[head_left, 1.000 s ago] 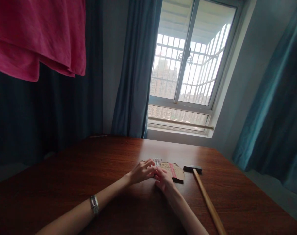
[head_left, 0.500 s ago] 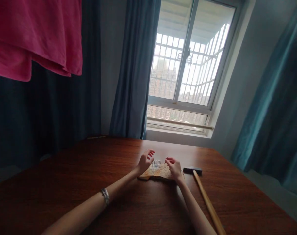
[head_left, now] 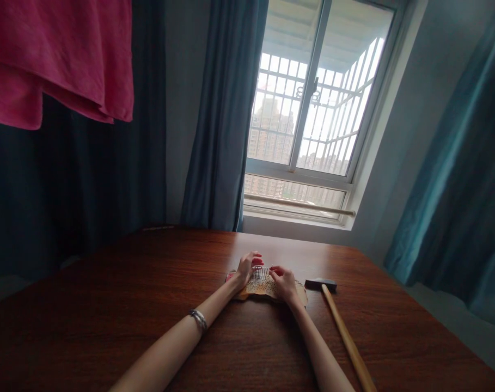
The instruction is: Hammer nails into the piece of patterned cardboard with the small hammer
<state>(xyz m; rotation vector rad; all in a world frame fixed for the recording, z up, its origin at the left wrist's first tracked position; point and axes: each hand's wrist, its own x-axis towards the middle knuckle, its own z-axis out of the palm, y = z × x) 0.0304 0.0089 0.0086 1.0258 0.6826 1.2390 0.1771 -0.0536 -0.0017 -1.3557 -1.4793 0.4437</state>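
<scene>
A pale, thick board (head_left: 267, 287) with many small dark holes or dots lies on the table, its near edge uneven. Several thin nails (head_left: 260, 273) stand upright in a row toward its far side. My left hand (head_left: 246, 268) is at the left end of that row, fingers loosely curved and apart, with nothing seen in them. Over the board's right part, my right hand (head_left: 285, 282) pinches a thin nail at the right end of the row; the fingertips partly hide it. Whether its tip touches the board I cannot tell.
To the right of the board lies a hammer with a black head (head_left: 321, 285) and a long wooden handle (head_left: 347, 335). The brown wooden table (head_left: 149, 310) reaches toward the window (head_left: 302, 109). Blue curtains (head_left: 226, 125) and a pink cloth (head_left: 79, 60) hang around it.
My right hand has moved left, bringing the pinched nail to the standing row. My left hand has shifted slightly right, and a small red patch at the board's left end now shows.
</scene>
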